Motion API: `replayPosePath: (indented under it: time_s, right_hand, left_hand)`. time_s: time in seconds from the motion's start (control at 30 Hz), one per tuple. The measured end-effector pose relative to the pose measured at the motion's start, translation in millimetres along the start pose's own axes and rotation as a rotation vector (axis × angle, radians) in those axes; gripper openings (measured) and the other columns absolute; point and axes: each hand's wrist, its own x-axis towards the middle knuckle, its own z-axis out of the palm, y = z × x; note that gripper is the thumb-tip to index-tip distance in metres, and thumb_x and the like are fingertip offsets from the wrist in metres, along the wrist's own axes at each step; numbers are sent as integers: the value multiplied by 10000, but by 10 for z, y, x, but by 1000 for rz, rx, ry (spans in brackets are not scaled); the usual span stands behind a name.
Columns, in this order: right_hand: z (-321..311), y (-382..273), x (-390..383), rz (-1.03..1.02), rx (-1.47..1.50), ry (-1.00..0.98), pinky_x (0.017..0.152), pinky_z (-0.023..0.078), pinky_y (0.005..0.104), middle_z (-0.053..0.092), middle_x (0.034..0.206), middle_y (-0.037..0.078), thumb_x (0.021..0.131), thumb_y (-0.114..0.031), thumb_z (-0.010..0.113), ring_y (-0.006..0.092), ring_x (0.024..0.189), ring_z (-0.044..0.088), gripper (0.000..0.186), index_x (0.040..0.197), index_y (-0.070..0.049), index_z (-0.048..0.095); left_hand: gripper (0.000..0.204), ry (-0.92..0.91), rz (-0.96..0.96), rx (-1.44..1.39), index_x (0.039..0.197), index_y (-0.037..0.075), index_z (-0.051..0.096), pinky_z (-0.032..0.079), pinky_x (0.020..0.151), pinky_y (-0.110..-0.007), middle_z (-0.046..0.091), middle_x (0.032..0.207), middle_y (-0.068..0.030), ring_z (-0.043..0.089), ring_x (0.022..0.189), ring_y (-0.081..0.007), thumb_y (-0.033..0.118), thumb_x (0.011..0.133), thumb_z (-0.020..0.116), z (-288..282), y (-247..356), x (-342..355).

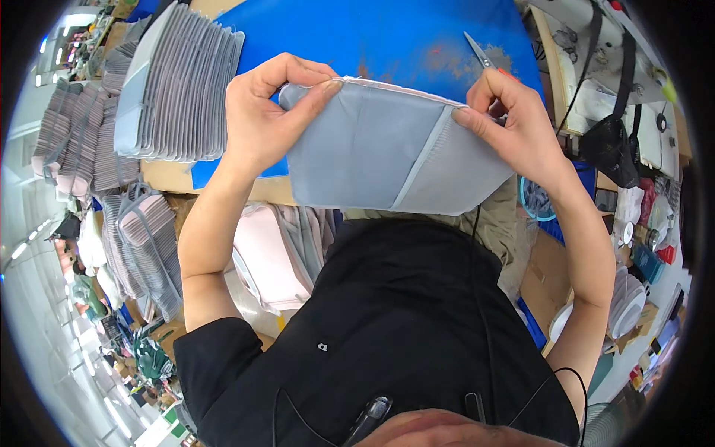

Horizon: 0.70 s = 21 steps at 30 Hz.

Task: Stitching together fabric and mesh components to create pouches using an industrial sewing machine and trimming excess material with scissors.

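Note:
A flat grey fabric piece (365, 145) with a narrow strip crossing it and a mesh section at its right is held up in front of my body. My left hand (275, 112) pinches its top left edge between thumb and fingers. My right hand (514, 127) grips the top right edge, thumb on the near face. A pale layer shows along the upper edge. Just beyond my right hand, scissors (477, 50) with orange handles lie on the blue mat (372, 33), their handles partly hidden by my fingers.
A tall stack of grey pieces (175, 89) stands at the back left, with bundled stacks (67, 134) beside it. Pink and grey pieces (268, 261) lie below the table edge (167, 175). A black pouch with straps (607, 145) hangs at the right among assorted items.

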Motion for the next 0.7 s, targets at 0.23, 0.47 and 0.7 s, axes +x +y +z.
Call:
replayPosePath:
  time_s: [0.23, 0.47, 0.7]
  right_hand:
    - [-301, -393, -80, -91, 170, -66, 666, 437, 277, 597, 828, 18, 918, -98, 727, 101, 732, 510, 197, 1094, -16, 759]
    - [-238, -264, 81, 126, 600, 100, 648, 444, 222, 633, 806, -39, 939, -95, 724, 38, 708, 505, 170, 1073, 4, 758]
    - [-260, -116, 458, 298, 1050, 234, 703, 488, 209, 722, 921, 6, 959, -98, 707, 34, 788, 609, 204, 1119, 23, 743]
  left_hand:
    - [73, -106, 18, -12, 857, 8, 719, 538, 830, -254, 761, 914, -73, 695, 875, -111, 27, 860, 790, -270, 435, 634]
    - [129, -404, 70, -4, 879, 22, 705, 504, 809, -249, 747, 907, -43, 644, 864, -80, 132, 893, 772, -185, 255, 1791]
    - [121, -576, -63, -43, 881, 42, 677, 487, 865, -251, 728, 965, -43, 644, 912, -86, 107, 887, 778, 153, -109, 2646]
